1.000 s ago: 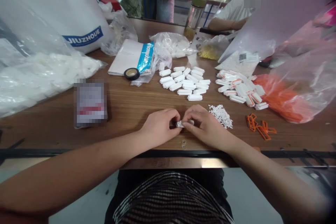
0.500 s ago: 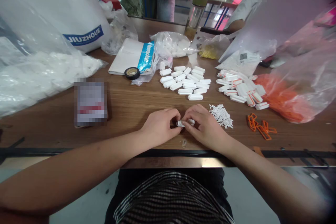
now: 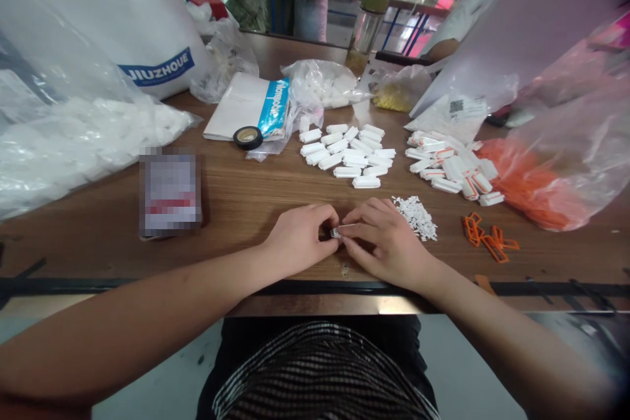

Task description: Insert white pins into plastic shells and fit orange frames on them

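Near the table's front edge my left hand [image 3: 300, 236] is closed, thumb and forefinger pinching the left end of a small white plastic piece [image 3: 335, 233]. From the other side my right hand [image 3: 384, 236] meets it, fingers and thumb closed around the piece and covering most of it. Just right of that hand lies a heap of tiny white parts [image 3: 417, 218]. Beyond both hands, several white plastic casings [image 3: 355, 159] lie loosely grouped. Farther right is a pile of white casings with orange edges [image 3: 455, 167], and in front of it are several orange rectangular frames [image 3: 489, 237].
A pixelated flat item [image 3: 170, 193] lies left of my hands. Behind it are a notebook [image 3: 241, 105] and a black tape roll [image 3: 247, 138]. Bags of white parts [image 3: 83, 144] and orange parts [image 3: 526, 177] flank the table. A bottle [image 3: 364, 33] stands at the back.
My right hand has shifted slightly, its fingers now stretched farther over the white piece and hiding its right part. My left hand has stayed in place.
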Motion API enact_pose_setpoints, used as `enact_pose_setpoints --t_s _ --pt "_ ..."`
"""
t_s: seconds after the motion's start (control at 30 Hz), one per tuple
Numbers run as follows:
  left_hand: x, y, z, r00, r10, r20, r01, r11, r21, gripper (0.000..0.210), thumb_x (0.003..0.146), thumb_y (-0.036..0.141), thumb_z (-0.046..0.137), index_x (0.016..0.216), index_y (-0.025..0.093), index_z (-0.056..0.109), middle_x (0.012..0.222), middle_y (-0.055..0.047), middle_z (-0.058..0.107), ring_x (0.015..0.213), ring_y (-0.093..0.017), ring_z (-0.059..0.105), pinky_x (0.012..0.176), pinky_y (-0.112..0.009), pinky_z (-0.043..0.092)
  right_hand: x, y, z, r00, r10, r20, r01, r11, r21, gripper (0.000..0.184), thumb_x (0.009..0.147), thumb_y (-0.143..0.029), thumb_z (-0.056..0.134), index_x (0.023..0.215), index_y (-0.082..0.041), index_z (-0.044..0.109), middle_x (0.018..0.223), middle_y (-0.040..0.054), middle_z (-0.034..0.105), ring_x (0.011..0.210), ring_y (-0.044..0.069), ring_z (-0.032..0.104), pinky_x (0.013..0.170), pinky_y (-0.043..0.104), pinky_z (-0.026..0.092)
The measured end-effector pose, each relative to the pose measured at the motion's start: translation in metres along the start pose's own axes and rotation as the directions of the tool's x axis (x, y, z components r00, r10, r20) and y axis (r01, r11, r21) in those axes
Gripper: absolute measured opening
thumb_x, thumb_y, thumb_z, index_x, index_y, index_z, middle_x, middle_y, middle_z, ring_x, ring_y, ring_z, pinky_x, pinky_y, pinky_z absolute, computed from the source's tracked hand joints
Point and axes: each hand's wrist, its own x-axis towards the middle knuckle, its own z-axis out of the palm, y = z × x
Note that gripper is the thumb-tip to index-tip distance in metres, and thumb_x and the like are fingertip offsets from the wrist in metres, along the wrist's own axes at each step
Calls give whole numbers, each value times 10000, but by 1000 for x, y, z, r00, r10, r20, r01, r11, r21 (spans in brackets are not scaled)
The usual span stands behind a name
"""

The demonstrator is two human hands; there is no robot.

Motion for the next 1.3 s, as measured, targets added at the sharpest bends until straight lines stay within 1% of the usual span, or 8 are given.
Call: enact_pose_setpoints --t_s 0.17,0.27,0.37,0.47,0.57,0.67,1.0,1.3 --pt "0 -2 1 1000 1 -9 -1 1000 14 110 755 285 673 833 228 620 647 41 537 632 -148 513 634 -289 390 -4 0 -5 1000 -5 5 5 1000 4 210 895 -264 556 998 -271 740 1015 43 699 928 220 583 850 415 419" --pt "0 -2 2 1000 13 -8 -13 999 32 112 776 314 664 830 225 622 644 36 539 626 -146 511 631 -292 381 -10 29 -21 980 165 -111 -157 985 75 210 893 -286 568 1015 -234 732 1015 53 708 953 204 615 870 368 450" --pt "0 -3 2 1000 18 0 -17 999 46 117 779 320 662 832 222 625 645 34 537 616 -143 505 625 -294 373 -19 77 -45 870 486 -86 -494 857 -147 214 865 -314 566 869 -202 749 873 54 720 833 205 636 789 333 458" --pt "1 -3 1 1000 17 1 -17 999 44 130 778 326 661 848 223 625 653 35 535 619 -141 502 622 -291 366 -30 119 -61 777 628 -50 -623 754 -211 228 826 -325 583 829 -182 761 777 61 726 727 219 642 681 325 450" --pt "1 -2 0 1000 13 5 -13 999 40 127 777 323 660 843 222 619 657 36 532 619 -138 502 622 -289 364 -36 137 -64 708 706 23 -683 692 -234 241 793 -363 620 864 -192 774 776 55 743 724 218 658 662 311 456" --pt "1 -1 0 1000 3 3 -3 1000 30 131 768 325 667 836 223 621 655 36 530 613 -134 499 621 -290 370 -35 137 -61 673 736 73 -699 664 -266 264 794 -363 611 901 -188 777 805 63 755 742 217 666 665 307 453" --pt "0 -2 1 1000 -3 0 3 1000 7 128 757 308 669 834 225 611 692 34 553 641 -132 513 634 -290 394 -16 152 -65 665 728 168 -640 671 -373 197 779 -359 642 785 -209 770 725 53 742 696 214 638 665 318 418" --pt "0 -5 1 1000 15 -3 -15 1000 -7 134 754 310 677 843 231 614 692 41 550 649 -129 510 632 -285 384 -7 148 -69 717 654 243 -452 701 -551 98 715 -183 611 719 -229 697 781 61 717 696 196 584 647 313 374"
